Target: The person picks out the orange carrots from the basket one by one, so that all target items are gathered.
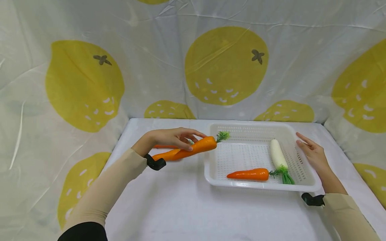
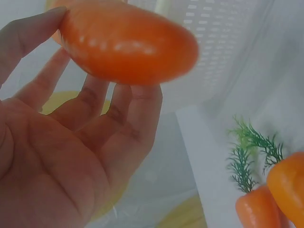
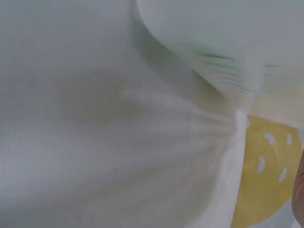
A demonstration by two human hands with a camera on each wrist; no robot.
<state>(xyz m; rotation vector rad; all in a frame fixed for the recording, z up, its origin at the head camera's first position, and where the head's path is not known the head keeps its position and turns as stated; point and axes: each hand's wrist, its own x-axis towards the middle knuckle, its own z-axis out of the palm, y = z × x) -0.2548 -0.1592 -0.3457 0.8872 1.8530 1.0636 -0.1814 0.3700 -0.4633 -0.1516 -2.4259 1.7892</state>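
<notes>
My left hand point(image 1: 178, 137) holds an orange carrot point(image 1: 200, 146) between thumb and fingers, above the table beside the basket's left rim. The carrot's feathery green top point(image 1: 223, 136) reaches over that rim. In the left wrist view, the thick end of the held carrot point(image 2: 133, 45) lies across the fingertips. My right hand point(image 1: 313, 154) touches the right side of the white plastic basket point(image 1: 241, 186), fingers fairly straight along the wall. Inside lie another carrot point(image 1: 248, 174) and a white radish point(image 1: 277, 154), their green tops crossing near the front right corner.
More carrots lie on the white-covered table point(image 1: 181, 207) under my left hand, an orange carrot point(image 1: 166, 155) and a redder carrot point(image 1: 163, 146) among them. A lemon-print curtain point(image 1: 163, 67) hangs behind and along both sides.
</notes>
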